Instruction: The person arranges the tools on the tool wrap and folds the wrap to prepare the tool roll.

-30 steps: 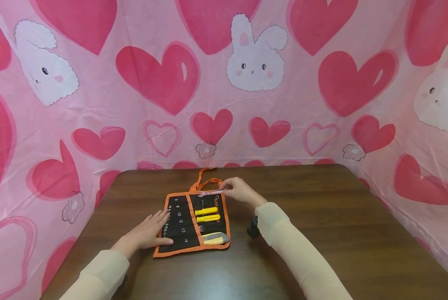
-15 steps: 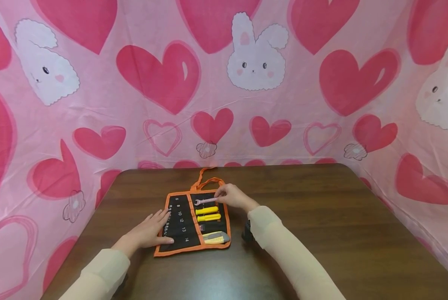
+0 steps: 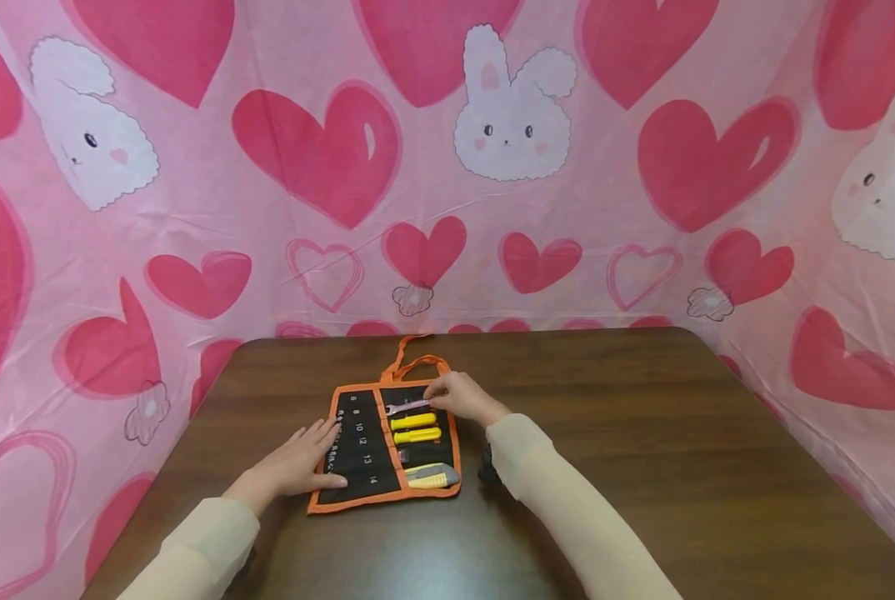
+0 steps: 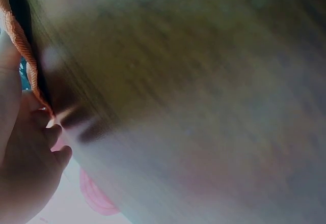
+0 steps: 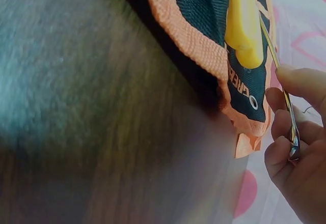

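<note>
A black tool pouch (image 3: 353,467) with orange trim lies unrolled on the table, printed with size numbers on its left part. Flat on its left side rests my left hand (image 3: 297,458), fingers straight and thumb spread. My right hand (image 3: 466,398) pinches a silver wrench (image 3: 408,407) between thumb and fingers; its open-jaw end reaches the orange pocket edge near the top. The right wrist view shows the wrench (image 5: 289,109) running along the pouch, its other end by the curled fingers. Below it two yellow handles (image 3: 416,436) and a yellow-grey utility knife (image 3: 432,476) sit in pockets.
The pouch's orange tie straps (image 3: 397,362) trail toward the table's back edge. The brown wooden table (image 3: 605,400) extends on both sides. Behind it hangs a pink curtain (image 3: 432,200) with hearts and rabbits.
My right hand has brought the wrench nearer and slightly left, from the pouch's top edge down toward the pocket edge above the yellow handles. My left hand has stayed in place.
</note>
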Demonstrator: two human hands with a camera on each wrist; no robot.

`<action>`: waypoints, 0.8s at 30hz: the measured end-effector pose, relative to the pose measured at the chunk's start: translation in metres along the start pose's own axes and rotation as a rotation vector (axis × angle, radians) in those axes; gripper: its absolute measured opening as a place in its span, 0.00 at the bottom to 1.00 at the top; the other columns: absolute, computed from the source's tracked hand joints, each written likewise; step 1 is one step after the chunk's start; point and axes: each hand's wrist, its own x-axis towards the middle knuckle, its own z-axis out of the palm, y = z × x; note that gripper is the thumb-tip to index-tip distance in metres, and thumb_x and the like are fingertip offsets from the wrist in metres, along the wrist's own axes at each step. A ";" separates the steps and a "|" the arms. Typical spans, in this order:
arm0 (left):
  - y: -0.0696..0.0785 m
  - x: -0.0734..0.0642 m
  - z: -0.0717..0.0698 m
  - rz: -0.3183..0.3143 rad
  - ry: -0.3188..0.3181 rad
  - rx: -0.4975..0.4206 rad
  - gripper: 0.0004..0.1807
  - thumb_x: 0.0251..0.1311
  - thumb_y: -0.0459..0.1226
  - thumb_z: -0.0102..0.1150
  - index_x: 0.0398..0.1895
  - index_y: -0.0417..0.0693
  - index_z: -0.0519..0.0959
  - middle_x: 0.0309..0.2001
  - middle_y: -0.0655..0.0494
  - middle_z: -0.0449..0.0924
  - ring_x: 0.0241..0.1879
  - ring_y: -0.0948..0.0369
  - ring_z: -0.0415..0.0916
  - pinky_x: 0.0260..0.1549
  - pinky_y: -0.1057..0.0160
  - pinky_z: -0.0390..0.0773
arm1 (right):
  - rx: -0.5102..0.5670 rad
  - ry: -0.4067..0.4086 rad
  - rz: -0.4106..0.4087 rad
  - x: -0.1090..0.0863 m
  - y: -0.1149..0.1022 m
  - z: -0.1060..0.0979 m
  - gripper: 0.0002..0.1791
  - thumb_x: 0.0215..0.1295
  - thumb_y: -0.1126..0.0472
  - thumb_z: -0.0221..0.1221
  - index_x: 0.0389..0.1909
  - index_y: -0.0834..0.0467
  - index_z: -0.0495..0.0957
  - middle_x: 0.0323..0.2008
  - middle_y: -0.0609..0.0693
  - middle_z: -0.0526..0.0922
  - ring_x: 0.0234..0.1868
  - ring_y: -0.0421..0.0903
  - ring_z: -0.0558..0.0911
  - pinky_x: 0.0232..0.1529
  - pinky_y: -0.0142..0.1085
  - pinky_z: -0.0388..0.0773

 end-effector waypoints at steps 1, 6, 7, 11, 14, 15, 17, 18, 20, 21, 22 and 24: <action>0.000 0.000 0.000 0.004 0.001 -0.001 0.55 0.45 0.64 0.58 0.67 0.32 0.56 0.67 0.35 0.51 0.67 0.40 0.44 0.61 0.41 0.46 | 0.000 -0.002 -0.008 0.000 0.000 0.000 0.07 0.61 0.65 0.59 0.38 0.57 0.83 0.37 0.47 0.82 0.34 0.42 0.76 0.40 0.34 0.77; 0.001 -0.001 0.000 -0.008 0.000 0.005 0.56 0.45 0.64 0.58 0.67 0.33 0.56 0.68 0.36 0.50 0.67 0.41 0.44 0.62 0.42 0.46 | 0.007 -0.014 -0.060 0.000 0.001 0.004 0.09 0.63 0.67 0.56 0.41 0.60 0.83 0.41 0.49 0.81 0.37 0.40 0.78 0.41 0.33 0.77; 0.001 -0.001 0.000 -0.007 0.002 0.003 0.55 0.45 0.64 0.58 0.67 0.33 0.56 0.68 0.36 0.50 0.67 0.41 0.44 0.62 0.42 0.46 | 0.010 -0.017 -0.058 0.000 0.000 0.005 0.09 0.64 0.67 0.55 0.41 0.60 0.82 0.42 0.49 0.81 0.38 0.41 0.78 0.41 0.34 0.77; 0.000 0.000 0.000 -0.014 0.006 -0.002 0.55 0.45 0.64 0.59 0.67 0.33 0.56 0.68 0.36 0.50 0.67 0.42 0.43 0.62 0.42 0.45 | 0.015 -0.016 -0.032 0.004 0.001 0.010 0.11 0.65 0.68 0.54 0.44 0.59 0.82 0.45 0.50 0.80 0.41 0.43 0.78 0.44 0.35 0.76; 0.000 0.000 0.000 -0.013 0.008 -0.003 0.55 0.45 0.64 0.59 0.67 0.33 0.56 0.68 0.36 0.51 0.67 0.41 0.44 0.62 0.42 0.45 | -0.005 -0.005 -0.020 0.007 0.002 0.014 0.11 0.65 0.68 0.54 0.44 0.59 0.82 0.45 0.51 0.81 0.42 0.44 0.78 0.45 0.37 0.76; 0.000 0.000 0.000 -0.013 0.009 -0.002 0.55 0.45 0.64 0.59 0.67 0.33 0.56 0.68 0.36 0.51 0.67 0.41 0.44 0.62 0.42 0.46 | -0.010 -0.002 -0.015 0.007 0.001 0.015 0.11 0.65 0.68 0.54 0.44 0.59 0.82 0.45 0.50 0.81 0.43 0.44 0.78 0.46 0.37 0.76; 0.000 0.000 0.000 -0.011 0.012 -0.004 0.55 0.45 0.64 0.59 0.67 0.33 0.56 0.67 0.36 0.51 0.67 0.41 0.44 0.62 0.42 0.46 | -0.017 0.004 -0.018 0.008 0.001 0.018 0.11 0.65 0.68 0.54 0.44 0.59 0.82 0.44 0.51 0.81 0.43 0.44 0.78 0.46 0.37 0.75; 0.000 0.000 0.000 -0.010 0.012 -0.003 0.55 0.45 0.63 0.59 0.67 0.33 0.56 0.67 0.36 0.51 0.67 0.41 0.44 0.62 0.42 0.46 | -0.015 0.005 -0.020 0.008 0.001 0.019 0.11 0.65 0.68 0.54 0.44 0.59 0.82 0.44 0.51 0.80 0.43 0.44 0.78 0.46 0.37 0.75; 0.001 -0.001 0.000 -0.009 0.013 -0.004 0.55 0.45 0.63 0.59 0.67 0.33 0.56 0.67 0.35 0.51 0.67 0.41 0.44 0.62 0.41 0.46 | 0.001 0.002 -0.024 0.008 0.000 0.020 0.11 0.65 0.68 0.54 0.44 0.60 0.82 0.44 0.51 0.80 0.39 0.45 0.78 0.43 0.37 0.76; 0.001 -0.001 0.000 -0.009 0.013 -0.004 0.55 0.45 0.63 0.59 0.67 0.33 0.57 0.67 0.35 0.51 0.67 0.41 0.44 0.62 0.41 0.46 | 0.014 -0.003 -0.020 0.008 0.000 0.021 0.11 0.65 0.68 0.54 0.44 0.60 0.81 0.44 0.51 0.80 0.37 0.45 0.78 0.41 0.37 0.76; 0.001 -0.001 0.000 -0.008 0.013 -0.007 0.55 0.45 0.63 0.60 0.66 0.33 0.57 0.67 0.35 0.51 0.67 0.41 0.44 0.62 0.41 0.46 | 0.025 -0.004 -0.021 0.008 0.000 0.022 0.11 0.65 0.68 0.54 0.44 0.60 0.81 0.44 0.52 0.80 0.36 0.45 0.77 0.40 0.36 0.76; 0.002 -0.001 0.000 -0.008 0.012 -0.009 0.55 0.45 0.63 0.60 0.67 0.33 0.56 0.67 0.36 0.51 0.67 0.41 0.44 0.62 0.41 0.46 | 0.047 0.002 -0.011 0.007 0.002 0.023 0.11 0.64 0.68 0.54 0.45 0.60 0.80 0.44 0.52 0.80 0.35 0.45 0.76 0.38 0.36 0.76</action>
